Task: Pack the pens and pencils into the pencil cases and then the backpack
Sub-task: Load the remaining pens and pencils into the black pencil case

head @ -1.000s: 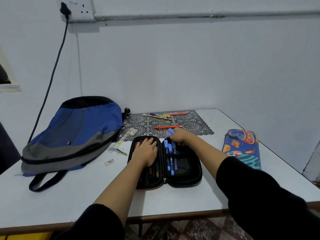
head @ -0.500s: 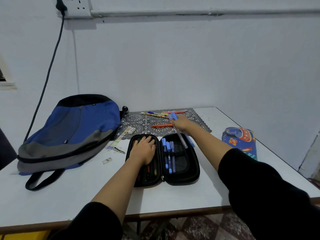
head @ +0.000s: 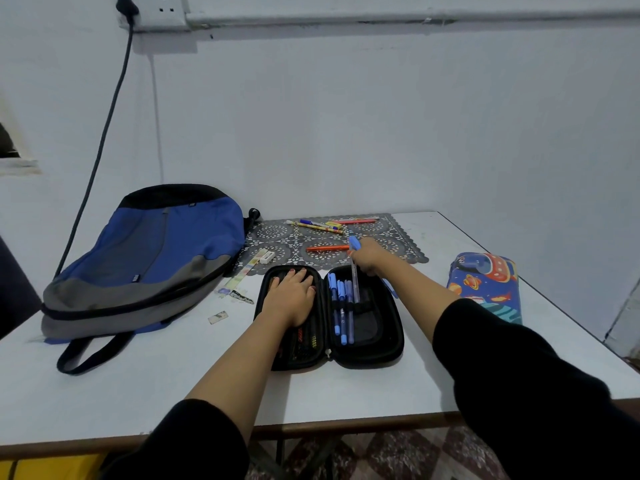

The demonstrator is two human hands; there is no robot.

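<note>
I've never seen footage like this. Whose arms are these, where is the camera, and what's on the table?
No machine here: a person works with bare hands, and the single camera sits on their head, looking forward and down, so you see their own arms. The left hand rests flat on the left half of an open black pencil case. The right hand pinches a blue-capped pen over the right half, where other blue pens already sit. Behind, on a patterned mat, lie more pens and pencils. A blue and grey backpack lies to the left, a colourful pencil case to the right, all on a white table.
</note>
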